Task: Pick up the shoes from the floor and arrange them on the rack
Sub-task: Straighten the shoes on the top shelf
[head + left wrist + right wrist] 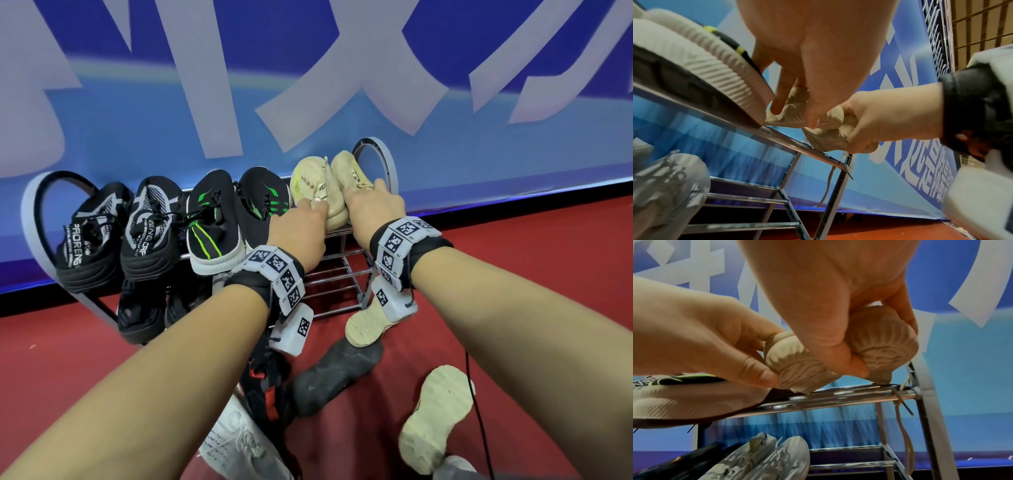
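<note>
Two beige knit shoes stand side by side at the right end of the rack's top shelf (838,397), toes to the wall. My left hand (315,208) pinches the heel of the left beige shoe (308,178) between thumb and fingers. My right hand (368,200) grips the heel of the right beige shoe (349,166). In the right wrist view both ribbed heels, left (797,368) and right (892,356), rest on the front rail, and a lace (904,434) hangs from the right one.
Two black pairs (102,233) (236,212) fill the rest of the top shelf; dark shoes (140,315) sit below. On the red floor lie upturned beige shoes (366,325) (435,418), a black shoe (335,373) and a grey one (239,442). A blue banner (171,120) backs the rack.
</note>
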Demonstrator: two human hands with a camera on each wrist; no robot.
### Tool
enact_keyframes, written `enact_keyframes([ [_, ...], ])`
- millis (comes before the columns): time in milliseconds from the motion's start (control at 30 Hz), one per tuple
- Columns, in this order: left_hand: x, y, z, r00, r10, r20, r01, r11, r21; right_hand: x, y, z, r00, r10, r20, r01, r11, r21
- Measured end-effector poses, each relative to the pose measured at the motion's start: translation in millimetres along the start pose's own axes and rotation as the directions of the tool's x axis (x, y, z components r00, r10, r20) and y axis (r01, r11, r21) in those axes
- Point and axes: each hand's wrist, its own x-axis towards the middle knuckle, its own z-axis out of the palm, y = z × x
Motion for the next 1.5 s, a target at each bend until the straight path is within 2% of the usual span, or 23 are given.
enact_keyframes([
  [233, -5.8, 5.7, 0.7, 1.0, -0.018, 0.022, 0.015, 0.992, 0.122, 2.9, 15.9, 13.5, 0.994, -0.097, 0.043, 0.095, 0.995, 0.041],
  [333, -11.6, 10.0, 5.9, 0.998, -0.008, 0.058, -0.004, 0.98, 0.198, 1.0, 21.3, 16.8, 0.992, -0.123, 0.02, 0.122, 0.992, 0.029],
  [433, -11.1, 11.1, 7.2, 0.997, -0.006, 0.078, -0.01, 0.981, 0.193, 2.7, 23.2, 12.7, 0.992, -0.124, -0.005, 0.124, 0.992, 0.008],
  [533, -8.2, 3.9, 1.1, 0.99, 0.0, 0.144, -0.018, 0.992, 0.127, 1.1, 20.0, 16.8, 0.992, -0.12, 0.043, 0.121, 0.993, -0.011],
  [633, -10.3, -9.1, -7.8, 0.978, -0.064, 0.2, 0.053, 0.997, 0.06, -1.2, 15.0, 23.4, 0.993, -0.09, 0.076, 0.091, 0.996, -0.006],
  [733, -16.9, -25.0, -14.6, 0.955, -0.206, 0.211, 0.182, 0.975, 0.13, -0.6, 11.1, 22.5, 0.993, -0.076, 0.085, 0.079, 0.996, -0.036],
  [833, -21.5, -40.1, -14.6, 0.94, -0.239, 0.243, 0.218, 0.97, 0.11, -2.5, 4.5, 22.9, 0.992, -0.122, 0.017, 0.123, 0.992, -0.015],
  [967, -23.4, -47.6, -10.2, 0.955, -0.193, 0.223, 0.187, 0.981, 0.048, -2.3, -7.0, 27.2, 0.977, -0.189, -0.103, 0.195, 0.979, 0.053],
  [1033, -21.6, -48.9, -9.6, 0.96, -0.189, 0.205, 0.192, 0.981, 0.003, 1.5, -9.4, 29.9, 0.968, -0.247, -0.032, 0.248, 0.969, 0.02],
  [1133, -18.0, -52.7, -8.2, 0.969, -0.189, 0.161, 0.2, 0.978, -0.054, 7.5, -3.3, 36.1, 0.962, -0.263, 0.071, 0.263, 0.965, 0.01],
  [1333, -13.3, -53.4, -3.1, 0.97, -0.188, 0.156, 0.195, 0.98, -0.036, 15.8, 4.4, 35.9, 0.947, -0.307, 0.096, 0.3, 0.95, 0.083],
  [1500, -18.5, -47.9, -1.7, 0.976, -0.19, 0.11, 0.192, 0.981, -0.011, 13.7, 6.8, 35.8, 0.932, -0.36, 0.032, 0.354, 0.928, 0.117],
])
